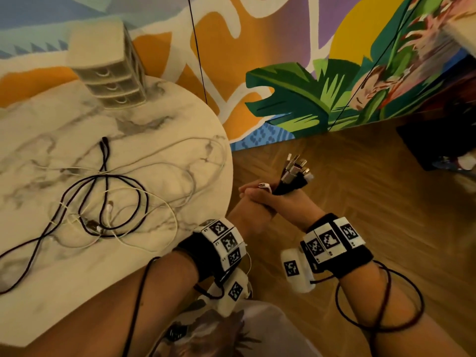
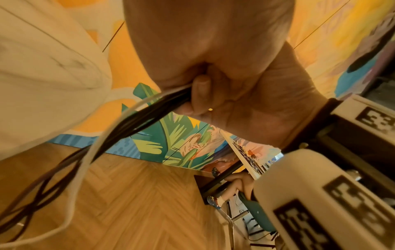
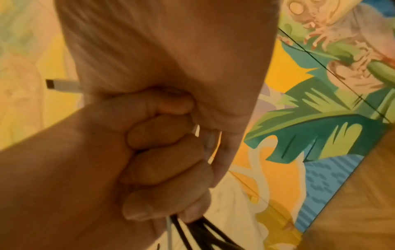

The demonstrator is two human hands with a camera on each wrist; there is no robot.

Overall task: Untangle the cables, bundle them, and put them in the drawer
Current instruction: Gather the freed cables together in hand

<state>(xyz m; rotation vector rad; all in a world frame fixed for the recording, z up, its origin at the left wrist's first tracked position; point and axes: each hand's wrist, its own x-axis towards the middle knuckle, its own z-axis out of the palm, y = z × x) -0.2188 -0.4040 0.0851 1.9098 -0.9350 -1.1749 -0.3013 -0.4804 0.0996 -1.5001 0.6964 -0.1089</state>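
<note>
Both my hands meet just right of the table's edge, above the floor. My left hand [image 1: 253,199] and right hand [image 1: 286,202] are curled together round a cable bundle [image 1: 293,176]; its metal plugs stick up out of the fists, and a white plug [image 1: 265,186] pokes out sideways. From the fists [image 2: 213,50] the bundle's black strands and one white one [image 2: 128,125] trail down to the left. The white plug [image 3: 62,86] shows again in the right wrist view. A tangle of black and white cables [image 1: 103,202] lies on the table. A small beige drawer unit [image 1: 113,78] stands at the back, its drawers closed.
The round marble table [image 1: 64,279] fills the left side, and wooden floor [image 1: 360,176] lies under my hands. A painted mural wall runs behind. A dark object [image 1: 438,145] sits on the floor at the right. Another person's hand [image 2: 241,184] shows far off.
</note>
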